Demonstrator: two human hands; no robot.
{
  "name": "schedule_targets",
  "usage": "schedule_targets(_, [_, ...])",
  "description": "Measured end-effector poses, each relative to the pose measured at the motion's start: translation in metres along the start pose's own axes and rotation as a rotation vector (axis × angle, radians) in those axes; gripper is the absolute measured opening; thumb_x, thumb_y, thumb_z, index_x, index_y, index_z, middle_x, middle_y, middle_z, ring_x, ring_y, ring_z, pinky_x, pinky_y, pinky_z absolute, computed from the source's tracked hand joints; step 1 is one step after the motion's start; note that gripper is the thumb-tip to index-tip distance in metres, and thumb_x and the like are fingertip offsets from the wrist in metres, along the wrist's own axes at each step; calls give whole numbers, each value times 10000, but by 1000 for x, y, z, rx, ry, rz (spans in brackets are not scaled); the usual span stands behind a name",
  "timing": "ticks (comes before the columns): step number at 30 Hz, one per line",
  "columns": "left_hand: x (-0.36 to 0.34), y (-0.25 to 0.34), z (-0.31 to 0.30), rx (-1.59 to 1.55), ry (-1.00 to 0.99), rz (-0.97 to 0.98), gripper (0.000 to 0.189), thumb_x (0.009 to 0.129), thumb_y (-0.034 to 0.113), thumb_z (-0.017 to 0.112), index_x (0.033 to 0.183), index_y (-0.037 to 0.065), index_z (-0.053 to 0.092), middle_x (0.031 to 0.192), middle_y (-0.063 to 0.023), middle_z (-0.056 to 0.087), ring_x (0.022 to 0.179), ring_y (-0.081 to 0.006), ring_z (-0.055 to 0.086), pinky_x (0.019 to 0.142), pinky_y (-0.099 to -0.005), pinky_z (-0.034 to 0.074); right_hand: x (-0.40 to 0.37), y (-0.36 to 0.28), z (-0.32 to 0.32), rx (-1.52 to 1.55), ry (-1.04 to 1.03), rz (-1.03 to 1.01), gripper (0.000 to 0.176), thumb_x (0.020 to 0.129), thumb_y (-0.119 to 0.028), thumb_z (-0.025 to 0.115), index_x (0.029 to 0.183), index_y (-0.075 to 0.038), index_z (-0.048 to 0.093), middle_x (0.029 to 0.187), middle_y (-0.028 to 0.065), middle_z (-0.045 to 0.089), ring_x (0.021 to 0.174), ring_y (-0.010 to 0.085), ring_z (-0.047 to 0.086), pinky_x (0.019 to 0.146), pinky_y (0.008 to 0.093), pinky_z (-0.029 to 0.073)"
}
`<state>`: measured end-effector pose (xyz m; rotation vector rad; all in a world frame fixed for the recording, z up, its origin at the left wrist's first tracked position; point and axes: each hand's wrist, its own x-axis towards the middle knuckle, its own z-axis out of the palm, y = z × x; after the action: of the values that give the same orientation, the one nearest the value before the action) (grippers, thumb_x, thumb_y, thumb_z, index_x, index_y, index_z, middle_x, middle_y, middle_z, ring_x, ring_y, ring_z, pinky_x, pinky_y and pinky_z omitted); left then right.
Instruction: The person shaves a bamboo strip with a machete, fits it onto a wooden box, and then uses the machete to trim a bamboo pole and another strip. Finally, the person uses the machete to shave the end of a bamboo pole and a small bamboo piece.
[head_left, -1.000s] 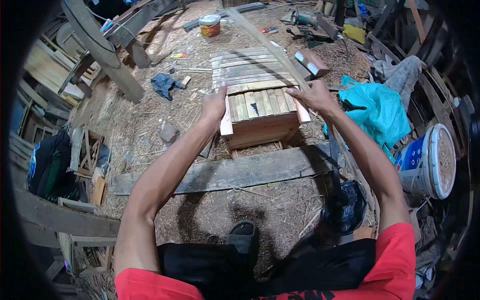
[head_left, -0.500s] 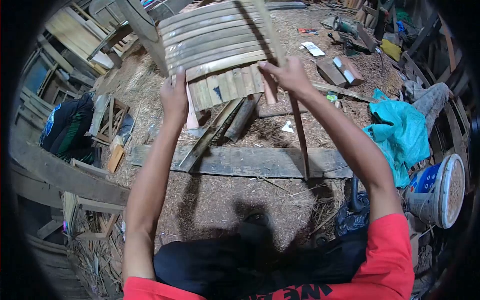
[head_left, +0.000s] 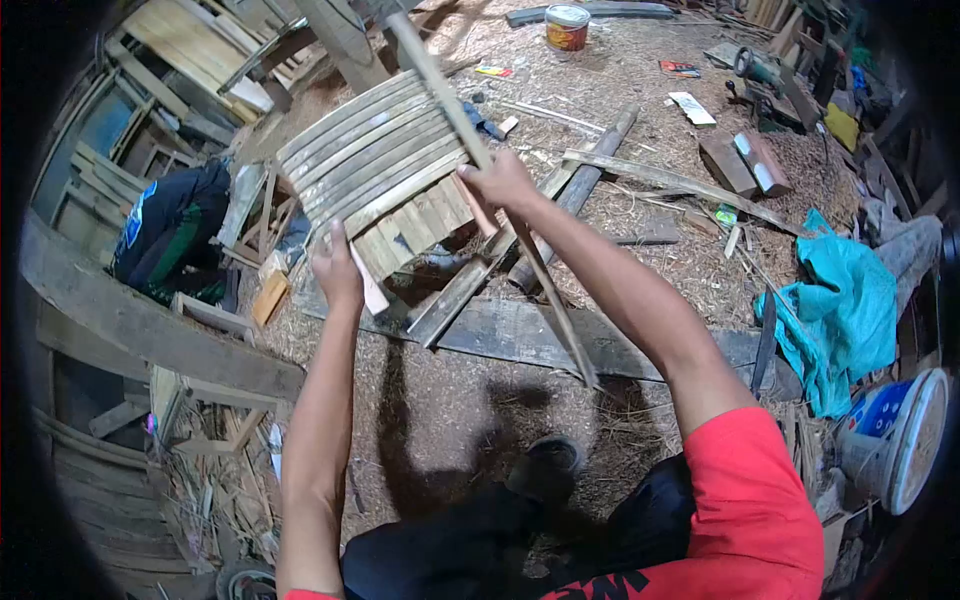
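Observation:
A slatted wooden piece [head_left: 375, 150] is held up in front of me, tilted down to the left. Its long slats lie side by side, and below them is a section of shorter upright boards [head_left: 410, 228]. My left hand [head_left: 338, 268] is closed on its lower left corner, thumb on the face. At the lower right corner, my right hand [head_left: 500, 187] is closed around the edge and a long thin wooden strip [head_left: 437, 85]. That strip slants past the piece's right side and down toward the ground. The fingers behind the piece are hidden.
Wood shavings cover the ground. A plank [head_left: 510, 332] and loose timbers [head_left: 575, 190] lie ahead. On the right are a teal sack [head_left: 845, 320] and a white bucket [head_left: 890, 440]; a paint tub [head_left: 567, 28] stands farther off. Dark clothing [head_left: 175, 230] is at left.
The slatted piece, still in both hands, has shifted left and tilted down to the left, with the long strip slanting more. My view has also turned, showing more ground at the back right.

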<state>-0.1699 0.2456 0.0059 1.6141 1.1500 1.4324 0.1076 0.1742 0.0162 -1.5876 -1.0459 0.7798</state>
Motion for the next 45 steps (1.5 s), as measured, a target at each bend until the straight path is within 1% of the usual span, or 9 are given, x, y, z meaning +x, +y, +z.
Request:
schedule_targets(9, [9, 50, 90, 379, -158, 108, 500, 924, 348, 565, 1197, -64, 491, 1096, -289, 592, 1046, -413, 569, 903, -446, 434, -10, 64, -8, -309, 368, -237, 421, 916, -358, 561, 998, 49, 494, 840, 309, 617, 807, 477, 616, 739, 523, 482])
schedule_targets(15, [2, 57, 104, 924, -35, 729, 545, 925, 266, 537, 1387, 26, 375, 1241, -271, 475, 1091, -434, 517, 905, -479, 440, -19, 62, -7, -365, 452, -480, 293, 914, -216, 503, 993, 64, 473, 852, 312, 589, 820, 513, 572, 777, 567, 449])
schedule_targets(19, [9, 68, 82, 880, -197, 390, 494, 941, 277, 505, 1387, 92, 404, 1258, -235, 479, 1132, -395, 510, 896, -513, 444, -40, 53, -8, -283, 314, -462, 227, 895, -150, 477, 984, 58, 478, 811, 319, 571, 785, 526, 556, 756, 572, 447])
schedule_targets(23, [31, 29, 50, 1083, 8, 733, 483, 935, 309, 504, 1363, 95, 436, 1254, -183, 511, 1117, -385, 526, 889, -551, 435, -54, 52, -19, -305, 212, -380, 214, 898, -150, 459, 927, 56, 508, 774, 329, 581, 780, 522, 565, 742, 571, 447])
schedule_targets(24, [29, 30, 45, 1031, -333, 430, 530, 915, 330, 522, 1377, 89, 422, 1343, -211, 460, 1189, -399, 481, 946, -560, 401, -56, 53, -22, -313, 205, -372, 217, 899, -150, 454, 919, 57, 515, 775, 331, 586, 785, 516, 572, 740, 567, 451])
schedule_targets(28, [14, -7, 55, 1046, -418, 108, 714, 943, 548, 328, 1461, 58, 287, 1528, -243, 193, 1387, -421, 248, 1050, -621, 279, -58, 59, -35, -362, 229, -227, 248, 905, -212, 518, 923, 27, 581, 771, 275, 620, 763, 448, 618, 697, 513, 474])
schedule_targets(34, [5, -104, 71, 819, -903, 128, 650, 977, 540, 328, 1183, -11, 604, 1166, -245, 620, 1124, -360, 579, 1001, -402, 402, -65, 81, -52, -411, 185, -221, 255, 864, -223, 613, 1013, -20, 649, 800, 212, 660, 766, 387, 646, 724, 448, 503])
schedule_targets(37, [-58, -26, 95, 810, -1044, 149, 500, 957, 455, 429, 1160, 41, 623, 1111, -218, 643, 1084, -366, 595, 925, -409, 455, -71, 88, -58, -351, 162, -263, 226, 845, -203, 612, 956, -7, 637, 832, 201, 670, 792, 364, 660, 733, 442, 505])
schedule_targets(45, [-114, -41, 173, 279, -733, 37, 390, 994, 329, 449, 1065, -24, 598, 967, -157, 681, 918, -268, 648, 833, -353, 488, -114, 135, -42, -113, -62, -142, 212, 814, -183, 689, 919, -2, 657, 753, 69, 651, 703, 142, 609, 656, 311, 497])
